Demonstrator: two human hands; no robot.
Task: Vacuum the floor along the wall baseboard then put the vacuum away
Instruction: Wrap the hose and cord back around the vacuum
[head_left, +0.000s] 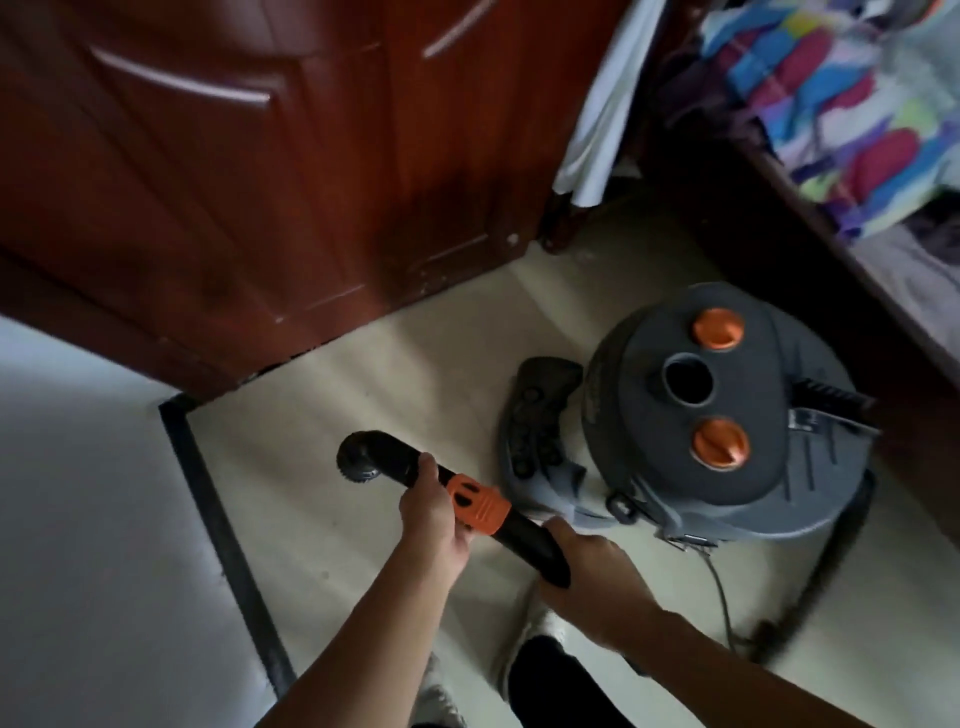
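A grey canister vacuum (727, 421) with two orange knobs and an open round port on its lid stands on the pale tiled floor (395, 395) at the right. I hold a black vacuum wand (524, 535) with an orange collar and a round brush head (361, 460) above the floor. My left hand (434, 512) grips the wand just behind the brush, over the orange collar. My right hand (587, 566) grips the wand's rear end. A black baseboard (218, 525) runs along the white wall at the left.
A dark red wooden wardrobe (260, 182) fills the top left, its base meeting the floor. A bed frame with a colourful blanket (841, 109) runs along the right. A black hose and grey cord (722, 597) trail behind the canister. My feet show at the bottom.
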